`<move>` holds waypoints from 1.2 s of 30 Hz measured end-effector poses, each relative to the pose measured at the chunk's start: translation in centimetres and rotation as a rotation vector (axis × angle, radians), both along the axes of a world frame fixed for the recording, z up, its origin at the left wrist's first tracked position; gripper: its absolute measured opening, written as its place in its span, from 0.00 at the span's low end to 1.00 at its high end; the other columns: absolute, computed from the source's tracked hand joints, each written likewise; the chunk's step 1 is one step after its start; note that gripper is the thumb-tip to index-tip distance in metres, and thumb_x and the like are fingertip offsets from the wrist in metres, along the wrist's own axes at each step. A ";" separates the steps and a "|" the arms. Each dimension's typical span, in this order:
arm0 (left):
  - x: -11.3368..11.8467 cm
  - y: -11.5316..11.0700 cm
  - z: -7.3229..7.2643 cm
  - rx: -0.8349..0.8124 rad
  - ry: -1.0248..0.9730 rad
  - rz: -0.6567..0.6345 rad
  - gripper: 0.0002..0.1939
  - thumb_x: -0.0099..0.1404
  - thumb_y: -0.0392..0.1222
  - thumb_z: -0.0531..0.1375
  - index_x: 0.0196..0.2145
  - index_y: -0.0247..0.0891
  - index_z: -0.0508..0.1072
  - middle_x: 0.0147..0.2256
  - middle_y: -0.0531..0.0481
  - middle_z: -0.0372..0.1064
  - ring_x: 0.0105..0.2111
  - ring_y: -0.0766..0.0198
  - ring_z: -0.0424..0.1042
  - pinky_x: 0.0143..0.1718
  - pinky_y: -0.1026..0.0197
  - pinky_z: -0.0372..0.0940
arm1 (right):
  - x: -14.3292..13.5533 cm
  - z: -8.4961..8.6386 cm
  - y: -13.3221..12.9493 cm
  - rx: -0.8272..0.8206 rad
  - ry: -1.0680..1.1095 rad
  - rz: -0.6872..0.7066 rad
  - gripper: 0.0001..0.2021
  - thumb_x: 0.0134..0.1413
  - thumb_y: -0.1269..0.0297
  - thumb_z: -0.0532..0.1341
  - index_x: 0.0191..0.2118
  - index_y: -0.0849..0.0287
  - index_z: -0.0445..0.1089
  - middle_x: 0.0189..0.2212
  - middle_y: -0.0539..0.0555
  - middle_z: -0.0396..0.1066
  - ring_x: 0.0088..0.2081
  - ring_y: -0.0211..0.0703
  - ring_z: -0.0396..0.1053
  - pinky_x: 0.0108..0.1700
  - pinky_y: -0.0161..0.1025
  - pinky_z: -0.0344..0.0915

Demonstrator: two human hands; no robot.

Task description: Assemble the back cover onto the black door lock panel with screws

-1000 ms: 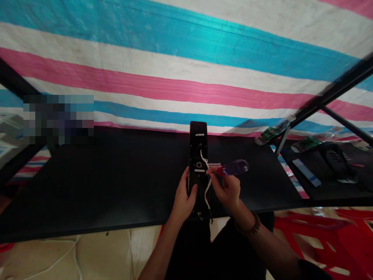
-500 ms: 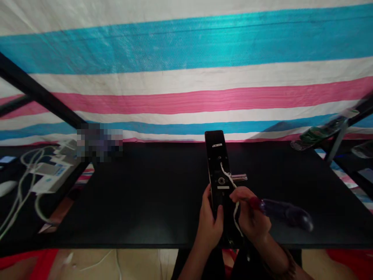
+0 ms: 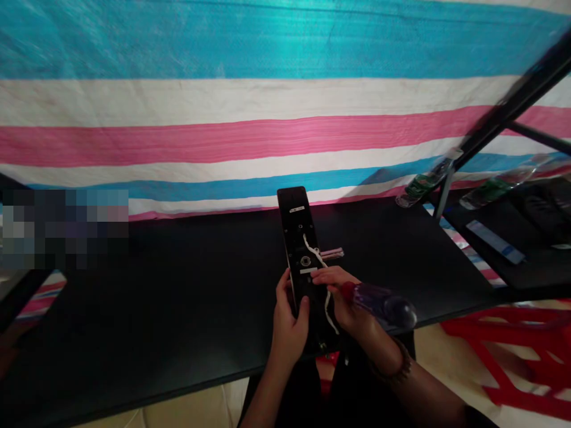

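A long black door lock panel (image 3: 294, 223) stands propped up at the front of the table, tilted slightly left. It has small holes, white labels and a round fitting in its middle. My left hand (image 3: 289, 324) grips its left side low down, thumb across the front. My right hand (image 3: 345, 300) is closed around a screwdriver (image 3: 381, 306) with a see-through purple handle and red collar, handle pointing right. Its fingertips reach the panel below the lower label. A white cable (image 3: 329, 303) runs down the panel, partly behind the right hand. A short pinkish bar (image 3: 332, 254) juts out at the right.
The black table (image 3: 200, 285) ends at a striped tarp (image 3: 200, 142). A plastic bottle (image 3: 422, 185) leans at the back right by a metal frame post (image 3: 444, 193). On the neighbouring table lie another bottle (image 3: 495, 187) and a phone-like slab (image 3: 495, 241). A red plastic stool (image 3: 499, 356) stands below.
My view has turned right, so the panel and hands appear further left. The right hand's fingers have stretched onto the panel below the label, with the screwdriver still held.
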State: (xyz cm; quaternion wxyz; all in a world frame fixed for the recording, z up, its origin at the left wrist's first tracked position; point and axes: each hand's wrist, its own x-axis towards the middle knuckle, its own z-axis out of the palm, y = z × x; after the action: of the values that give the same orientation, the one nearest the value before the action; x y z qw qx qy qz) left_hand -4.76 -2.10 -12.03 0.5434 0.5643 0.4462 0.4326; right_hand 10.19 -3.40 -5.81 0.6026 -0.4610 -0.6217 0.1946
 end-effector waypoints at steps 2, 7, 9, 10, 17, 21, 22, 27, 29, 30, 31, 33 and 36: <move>0.0 0.0 0.0 -0.001 -0.007 -0.005 0.32 0.72 0.49 0.57 0.69 0.46 0.50 0.61 0.41 0.65 0.61 0.52 0.68 0.61 0.49 0.64 | 0.6 0.6 -0.1 -0.007 -0.069 0.003 0.12 0.70 0.67 0.53 0.46 0.53 0.74 0.44 0.56 0.79 0.47 0.46 0.78 0.51 0.45 0.74; 0.1 0.1 0.1 0.017 0.008 0.015 0.32 0.72 0.48 0.57 0.69 0.46 0.52 0.60 0.41 0.66 0.59 0.53 0.70 0.60 0.49 0.65 | 1.4 1.2 0.2 0.013 -0.146 -0.038 0.09 0.68 0.67 0.57 0.46 0.52 0.75 0.43 0.56 0.80 0.48 0.48 0.78 0.54 0.50 0.72; 0.1 0.2 0.1 0.025 0.011 0.022 0.32 0.71 0.48 0.57 0.68 0.45 0.52 0.60 0.42 0.66 0.59 0.53 0.69 0.60 0.49 0.65 | 1.2 1.2 0.4 0.046 -0.076 -0.031 0.05 0.65 0.64 0.62 0.41 0.52 0.76 0.38 0.54 0.80 0.45 0.49 0.78 0.53 0.52 0.73; 0.1 0.2 0.1 0.025 0.007 0.021 0.32 0.71 0.48 0.57 0.68 0.45 0.52 0.59 0.42 0.67 0.59 0.53 0.70 0.60 0.49 0.65 | 1.1 1.2 0.4 0.051 -0.050 -0.047 0.03 0.64 0.63 0.64 0.39 0.51 0.76 0.37 0.53 0.79 0.44 0.49 0.78 0.52 0.52 0.74; 0.2 0.2 0.1 0.005 -0.027 0.008 0.32 0.71 0.47 0.58 0.68 0.46 0.52 0.58 0.42 0.67 0.58 0.54 0.71 0.60 0.48 0.64 | -0.1 0.6 0.0 0.025 0.104 -0.182 0.06 0.57 0.63 0.70 0.41 0.51 0.79 0.33 0.51 0.79 0.36 0.46 0.79 0.42 0.45 0.78; 0.1 0.2 0.0 0.007 -0.032 0.003 0.32 0.71 0.48 0.58 0.68 0.46 0.51 0.57 0.43 0.68 0.56 0.54 0.72 0.59 0.49 0.65 | -0.4 0.5 -0.3 0.013 0.162 -0.172 0.12 0.61 0.67 0.67 0.49 0.48 0.77 0.36 0.50 0.82 0.36 0.45 0.81 0.43 0.43 0.80; 0.2 0.2 0.0 0.010 -0.034 0.004 0.32 0.71 0.48 0.58 0.68 0.46 0.52 0.57 0.43 0.68 0.56 0.54 0.72 0.59 0.49 0.66 | -0.3 0.7 -0.4 0.017 0.120 -0.158 0.12 0.62 0.69 0.66 0.49 0.48 0.77 0.39 0.50 0.82 0.38 0.45 0.82 0.45 0.42 0.80; 0.2 0.3 0.2 0.021 -0.040 0.010 0.32 0.70 0.48 0.58 0.67 0.45 0.53 0.56 0.43 0.68 0.55 0.54 0.73 0.57 0.50 0.67 | 0.5 1.8 -0.8 0.048 -0.186 -0.054 0.23 0.67 0.75 0.57 0.62 0.47 0.68 0.53 0.52 0.78 0.53 0.44 0.77 0.58 0.43 0.73; 0.2 0.4 0.2 0.023 -0.041 0.013 0.32 0.70 0.48 0.59 0.67 0.45 0.53 0.57 0.42 0.67 0.55 0.54 0.72 0.57 0.50 0.67 | 0.6 2.2 -0.9 0.003 -0.246 -0.020 0.24 0.68 0.74 0.54 0.65 0.50 0.65 0.57 0.55 0.75 0.58 0.45 0.73 0.59 0.44 0.72; 0.3 0.4 0.2 0.023 -0.042 0.013 0.32 0.70 0.48 0.59 0.67 0.44 0.53 0.58 0.42 0.67 0.55 0.54 0.72 0.57 0.50 0.67 | 0.6 2.3 -0.9 -0.010 -0.258 -0.015 0.23 0.68 0.74 0.53 0.65 0.51 0.65 0.58 0.56 0.74 0.59 0.45 0.72 0.60 0.44 0.71; 0.3 0.4 0.1 0.025 -0.043 0.014 0.32 0.70 0.48 0.59 0.67 0.44 0.53 0.58 0.42 0.67 0.55 0.54 0.72 0.57 0.50 0.67 | 0.6 2.4 -0.8 -0.015 -0.254 -0.019 0.22 0.68 0.73 0.53 0.64 0.52 0.66 0.58 0.57 0.74 0.59 0.46 0.72 0.60 0.45 0.71; 0.3 0.4 0.1 0.033 -0.046 0.016 0.32 0.70 0.48 0.59 0.67 0.44 0.53 0.57 0.42 0.67 0.56 0.54 0.72 0.57 0.50 0.66 | 0.7 2.6 -0.6 0.005 -0.213 -0.056 0.18 0.67 0.72 0.56 0.59 0.52 0.71 0.55 0.57 0.76 0.57 0.48 0.74 0.59 0.47 0.72; 0.3 0.4 0.1 0.030 -0.046 0.017 0.32 0.70 0.47 0.58 0.67 0.45 0.53 0.57 0.42 0.68 0.56 0.54 0.72 0.58 0.49 0.66 | 0.9 2.7 -0.3 0.065 -0.194 -0.149 0.08 0.63 0.69 0.64 0.46 0.52 0.77 0.45 0.56 0.80 0.48 0.49 0.78 0.53 0.46 0.74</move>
State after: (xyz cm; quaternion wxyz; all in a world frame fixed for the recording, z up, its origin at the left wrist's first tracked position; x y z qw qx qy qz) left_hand -4.51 -1.70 -11.89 0.5412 0.5585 0.4317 0.4569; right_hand 11.14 -3.68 -3.07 0.5669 -0.5028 -0.6471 0.0836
